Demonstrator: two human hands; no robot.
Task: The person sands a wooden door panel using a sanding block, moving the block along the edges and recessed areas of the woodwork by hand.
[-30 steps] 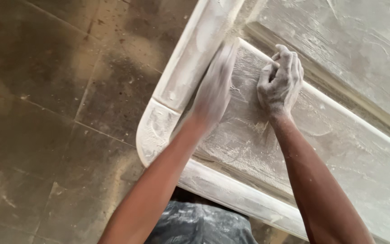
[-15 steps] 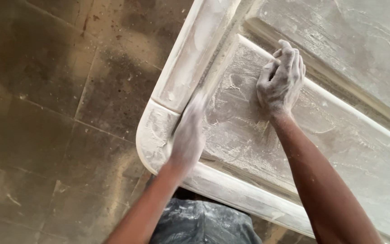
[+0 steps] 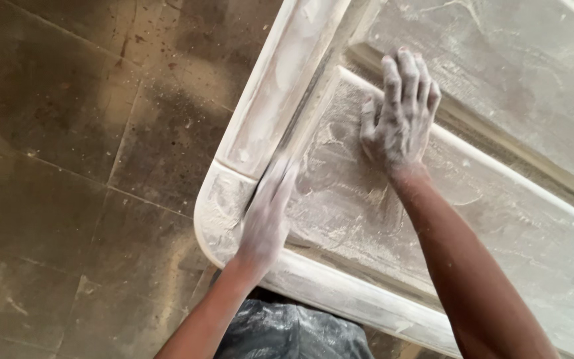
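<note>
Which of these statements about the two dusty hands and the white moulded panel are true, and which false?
1. The right hand lies flat on the panel, fingers spread. True.
2. The left hand grips a hammer. False: no tool shows; it is blurred, at the panel's rounded corner.
3. Both hands are coated in white dust. True.
4. The floor is green carpet. False: dark, dusty tiles.
</note>
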